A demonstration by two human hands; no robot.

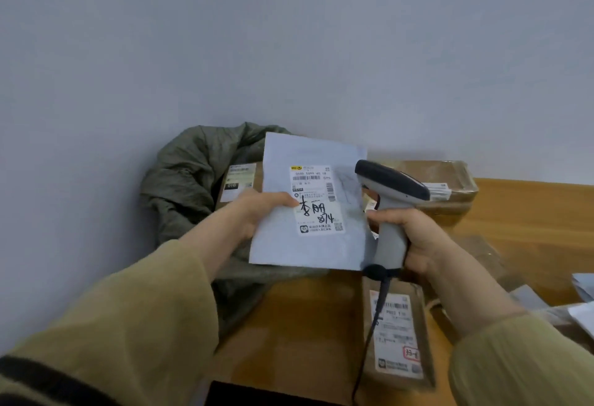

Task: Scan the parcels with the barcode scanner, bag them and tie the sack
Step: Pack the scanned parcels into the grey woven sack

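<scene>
Fingers of the left hand pinch the white mailer parcel in front of the green sack. The right hand grips the barcode scanner beside its label. Best to hold the mailer flat, thumb off the barcode, scanner aimed squarely.

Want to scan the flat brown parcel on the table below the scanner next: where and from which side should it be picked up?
Probably pinch the brown parcel at its right long edge, coming from the right. It lies flat with the label up, so only an edge offers purchase, and the scanner cable crosses its left side. Keep the thumb off the barcode.
</scene>
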